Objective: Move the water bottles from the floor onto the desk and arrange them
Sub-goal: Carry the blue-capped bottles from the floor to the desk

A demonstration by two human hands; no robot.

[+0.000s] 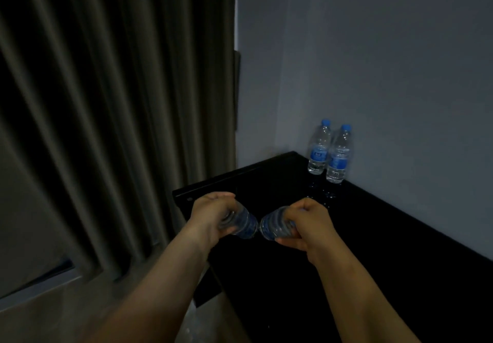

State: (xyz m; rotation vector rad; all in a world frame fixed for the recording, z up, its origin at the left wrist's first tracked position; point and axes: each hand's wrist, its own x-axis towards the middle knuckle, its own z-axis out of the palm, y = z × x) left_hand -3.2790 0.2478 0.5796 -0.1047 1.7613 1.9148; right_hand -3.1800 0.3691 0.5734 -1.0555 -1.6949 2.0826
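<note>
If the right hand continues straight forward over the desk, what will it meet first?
Probably the nearer standing bottle, which stands with a second bottle at the wall. Between it and the right hand only bare desk shows, though depth is uncertain.

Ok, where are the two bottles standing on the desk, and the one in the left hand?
Left standing bottle (318, 153): head view, on its blue label.
Right standing bottle (338, 160): head view, on its blue label.
Bottle in the left hand (244, 222): head view, on its clear ribbed body.
</note>
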